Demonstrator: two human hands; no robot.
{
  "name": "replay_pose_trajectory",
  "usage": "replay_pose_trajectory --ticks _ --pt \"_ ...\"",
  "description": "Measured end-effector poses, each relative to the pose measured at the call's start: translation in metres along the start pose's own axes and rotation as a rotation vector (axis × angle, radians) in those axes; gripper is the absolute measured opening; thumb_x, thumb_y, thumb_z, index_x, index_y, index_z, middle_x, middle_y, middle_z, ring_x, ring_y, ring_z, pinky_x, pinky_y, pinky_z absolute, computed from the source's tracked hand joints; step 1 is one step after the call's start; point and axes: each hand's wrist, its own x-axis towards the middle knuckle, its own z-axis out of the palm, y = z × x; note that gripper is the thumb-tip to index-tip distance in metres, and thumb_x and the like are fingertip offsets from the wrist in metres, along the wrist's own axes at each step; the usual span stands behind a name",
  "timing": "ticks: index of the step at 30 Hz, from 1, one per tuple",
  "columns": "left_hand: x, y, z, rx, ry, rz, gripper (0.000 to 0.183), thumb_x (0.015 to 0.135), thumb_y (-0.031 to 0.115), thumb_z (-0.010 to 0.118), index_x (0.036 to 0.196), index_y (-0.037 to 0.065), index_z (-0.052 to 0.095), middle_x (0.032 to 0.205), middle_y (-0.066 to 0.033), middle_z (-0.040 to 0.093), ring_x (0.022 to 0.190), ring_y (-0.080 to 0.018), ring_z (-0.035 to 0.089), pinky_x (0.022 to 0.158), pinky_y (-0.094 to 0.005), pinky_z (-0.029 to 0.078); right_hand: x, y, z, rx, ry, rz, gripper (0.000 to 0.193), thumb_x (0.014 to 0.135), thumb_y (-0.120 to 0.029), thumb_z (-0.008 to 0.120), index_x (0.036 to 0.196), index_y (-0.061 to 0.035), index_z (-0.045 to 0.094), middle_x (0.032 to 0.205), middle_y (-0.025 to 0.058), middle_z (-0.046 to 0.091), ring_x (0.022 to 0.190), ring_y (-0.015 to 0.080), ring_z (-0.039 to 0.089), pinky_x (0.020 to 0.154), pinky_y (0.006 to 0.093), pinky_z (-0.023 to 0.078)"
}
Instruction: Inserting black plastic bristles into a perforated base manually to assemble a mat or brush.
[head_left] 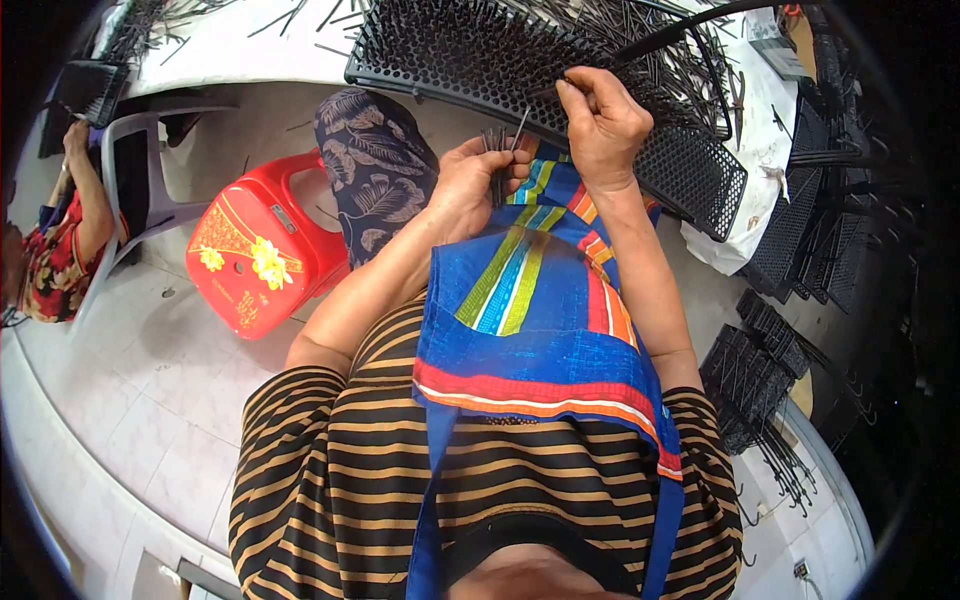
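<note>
My left hand (468,182) is closed round a small bundle of thin dark sticks (495,150), which stand up out of its fingers just short of the table edge. One stick leans apart from the others. Close beside it, a long black perforated tray (440,85) lies along the edge, many of its holes filled with short upright black sticks. Over the tray's front part, my right hand (608,125) has thumb and forefinger pinched together; whatever is between the fingertips is too small to make out.
Loose black sticks (690,80) lie heaped on the white-covered table (240,50). A red plastic stool (245,250) stands at left. Farther left, another person's arm (88,190) reaches toward a similar tray (95,90). Black racks with hooks (750,370) are on the floor at right.
</note>
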Motion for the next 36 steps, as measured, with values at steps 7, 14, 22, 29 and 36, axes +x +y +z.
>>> replay_pose_trajectory --ticks 7,14,22,29,36 --pt "-0.003 0.002 0.003 -0.025 -0.003 0.005 0.014 0.090 -0.001 0.052 0.103 -0.003 0.057 0.089 -0.0126 0.066 0.072 -0.0172 0.064 0.059 -0.0266 0.053 -0.002 0.004 0.003 -0.037 -0.092 -0.044 0.010 0.074 -0.002 0.069 0.083 -0.0053 0.067 0.078 0.0115 0.066 0.068 0.0289 0.066 0.060 0.0342 0.052" --pt "0.000 0.001 0.003 -0.060 -0.055 -0.007 0.016 0.091 0.000 0.051 0.104 -0.003 0.059 0.089 -0.0117 0.067 0.071 -0.0162 0.064 0.060 -0.0255 0.053 -0.014 -0.004 0.003 -0.222 -0.222 -0.090 0.019 0.076 -0.004 0.070 0.094 -0.0070 0.069 0.084 0.0103 0.065 0.071 0.0277 0.065 0.060 0.0333 0.052" --pt "-0.001 0.003 0.011 0.020 -0.168 -0.049 0.024 0.091 0.001 0.053 0.114 -0.002 0.057 0.098 -0.0115 0.068 0.079 -0.0185 0.066 0.069 -0.0279 0.055 -0.025 0.008 -0.005 0.658 -0.137 0.717 0.015 0.079 0.002 0.070 0.093 0.0024 0.064 0.071 0.0018 0.063 0.049 0.0012 0.046 0.042 0.0167 0.033" --pt "-0.001 0.003 0.014 0.061 -0.102 -0.032 0.026 0.091 -0.004 0.046 0.115 -0.003 0.056 0.102 -0.0150 0.067 0.084 -0.0222 0.067 0.074 -0.0323 0.058 -0.016 0.014 0.000 0.111 0.008 0.176 0.009 0.078 0.000 0.068 0.085 -0.0030 0.065 0.072 0.0054 0.065 0.059 0.0141 0.062 0.054 0.0259 0.049" --pt "-0.001 0.001 0.015 -0.002 -0.089 -0.008 0.020 0.092 -0.001 0.050 0.110 -0.004 0.058 0.096 -0.0156 0.067 0.077 -0.0203 0.067 0.065 -0.0287 0.056 -0.026 0.007 -0.001 -0.175 -0.164 -0.097 0.014 0.075 -0.001 0.070 0.089 -0.0034 0.069 0.088 0.0107 0.067 0.077 0.0290 0.067 0.066 0.0332 0.054"
